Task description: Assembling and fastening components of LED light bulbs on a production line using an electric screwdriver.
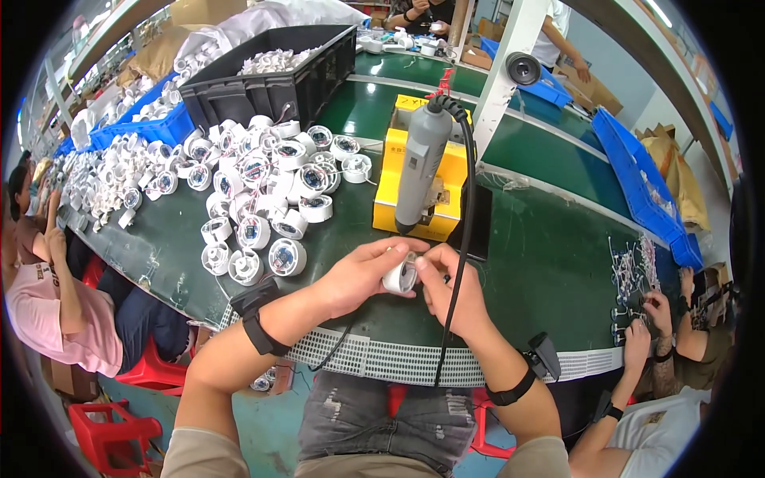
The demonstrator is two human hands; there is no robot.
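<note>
A small white round plastic housing (396, 279) is gripped in my left hand (357, 275), its open side tilted toward the right. My right hand (456, 293) is closed at the housing's right edge, thumb and fingertips against it; whatever small part lies between them is hidden. Just above my hands hangs a grey electric screwdriver (425, 159), tip down, touched by neither hand. Its black cable (464, 199) loops down in front of my right hand. Behind the screwdriver stands a yellow box (389, 177).
Many white housings with wires and circuit boards (253, 231) are heaped left on the green table (542, 263). Behind them stand a black crate (319, 88) and a blue bin (155, 127). Wired parts (633, 267) lie right, near a co-worker's hands (641, 331). Another person sits at left.
</note>
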